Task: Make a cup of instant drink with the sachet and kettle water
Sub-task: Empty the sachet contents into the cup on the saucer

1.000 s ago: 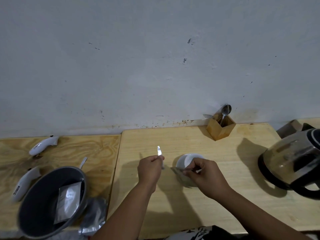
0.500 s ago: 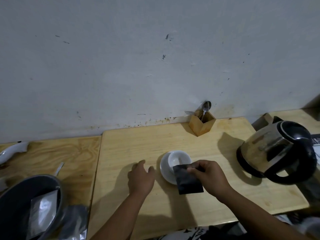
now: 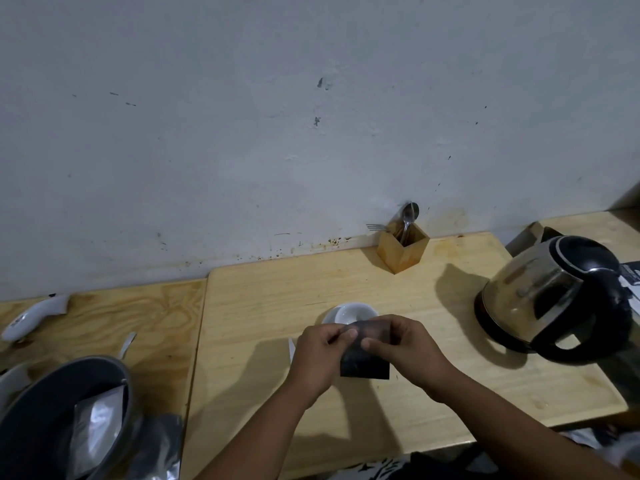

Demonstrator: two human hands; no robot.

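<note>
A dark sachet hangs between both hands, just in front of a white cup that stands on a white saucer. My left hand pinches the sachet's top left corner. My right hand grips its top right part. The upper edge of the sachet reaches over the near rim of the cup. A thin torn strip lies on the table just left of my left hand. A steel and black kettle stands at the right, its handle facing me.
A wooden holder with a spoon and a fork stands by the wall. At the lower left a grey bowl holds a silver packet. White handled tools lie on the left table. The near table edge is close to my forearms.
My left hand put the torn strip down on the table and came back to the sachet. Both hands now hold the sachet at the cup. The view shifted.
</note>
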